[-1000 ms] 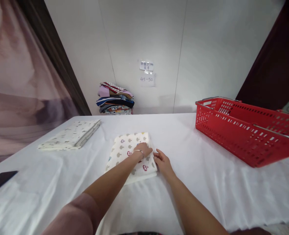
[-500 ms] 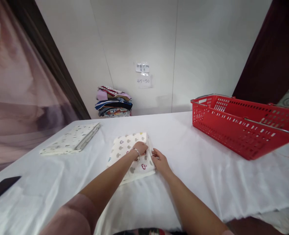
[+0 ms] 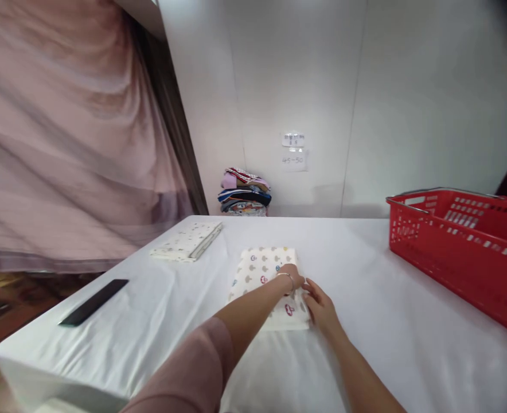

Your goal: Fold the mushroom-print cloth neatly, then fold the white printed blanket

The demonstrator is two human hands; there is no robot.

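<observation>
A folded white cloth printed with small mushrooms lies in the middle of the white-covered table. My left hand, with a thin bracelet at the wrist, rests on the cloth's right part, fingers curled down against it. At the cloth's right edge my right hand touches the fabric with its fingers bent inward. Both hands meet at that edge; whether they pinch the cloth is hidden.
A second folded patterned cloth lies at the back left. A dark phone sits near the left edge. A red plastic basket stands at the right. A stack of folded clothes sits against the wall. A pink curtain hangs left.
The view has swung to the left, so everything sits further right in the picture. My hands stay together at the mushroom cloth's right edge.
</observation>
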